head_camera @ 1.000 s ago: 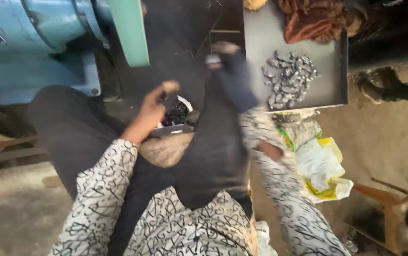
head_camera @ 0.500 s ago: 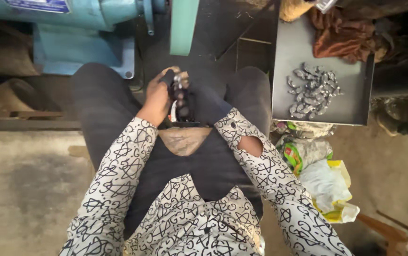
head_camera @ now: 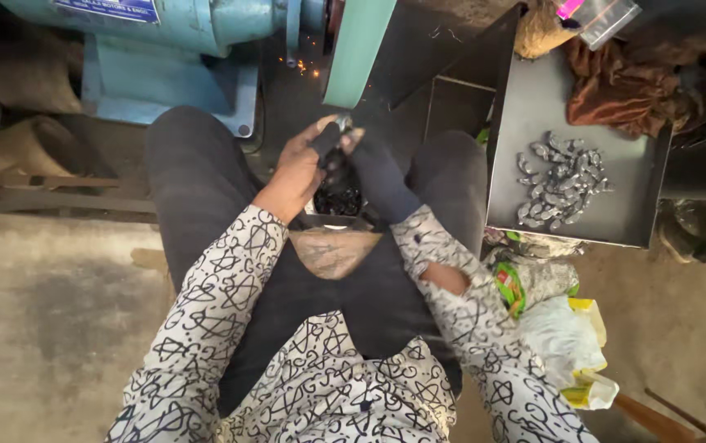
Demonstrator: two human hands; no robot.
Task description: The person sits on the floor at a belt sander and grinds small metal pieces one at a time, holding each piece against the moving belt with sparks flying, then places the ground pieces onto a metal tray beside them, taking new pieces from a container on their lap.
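**Operator:** Head view looks straight down at my lap. Both hands are up at twelve o'clock, pressing a small dark metal piece (head_camera: 338,141) to the lower end of the green belt (head_camera: 358,51). My left hand (head_camera: 299,168) is bare, its grip pinched on the piece from the nine o'clock side; my right hand (head_camera: 379,174), in a dark glove, is closed on it from three o'clock. Orange sparks (head_camera: 302,67) show beside the blue motor (head_camera: 193,33).

**Spotter:** So which step is this?

**Operator:** Grinding, I judge. Just below my hands sits a small container of dark pieces (head_camera: 336,198) on my lap. At two o'clock, the grey tray (head_camera: 632,221) holds a pile of shiny pieces (head_camera: 559,180).

**Spotter:** And the next move?

**Operator:** Probably turning the piece to a fresh face. That calls for a firm pinch and fingertips kept off the belt.
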